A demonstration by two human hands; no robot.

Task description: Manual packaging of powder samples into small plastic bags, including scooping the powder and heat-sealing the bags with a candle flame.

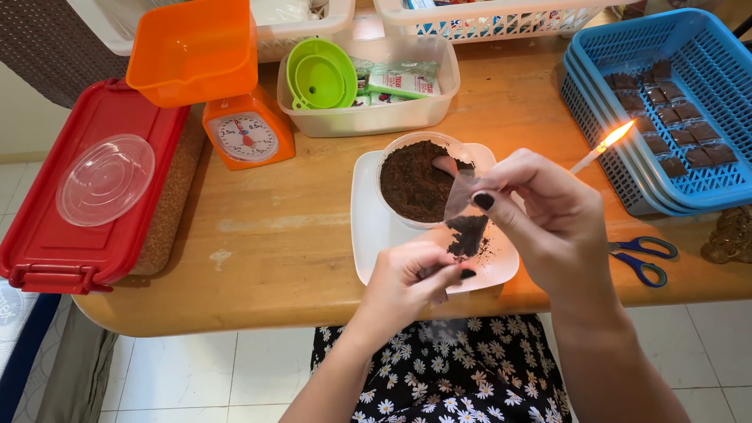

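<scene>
My right hand [548,211] pinches the top of a small clear plastic pouch [465,218] with dark brown powder in its bottom. My left hand [407,278] pinches the pouch's lower edge. Both hands hover over a white tray [368,227] on the wooden table. On the tray stands a round clear tub [415,182] full of the same dark powder. A lit white candle [599,149] burns just right of my right hand.
A blue basket stack [697,47] at right holds several filled dark pouches. Blue scissors [642,258] lie near the front edge. An orange kitchen scale [243,133], a clear box with green funnels [321,78], and a red box [55,251] with a clear lid [106,178] sit left.
</scene>
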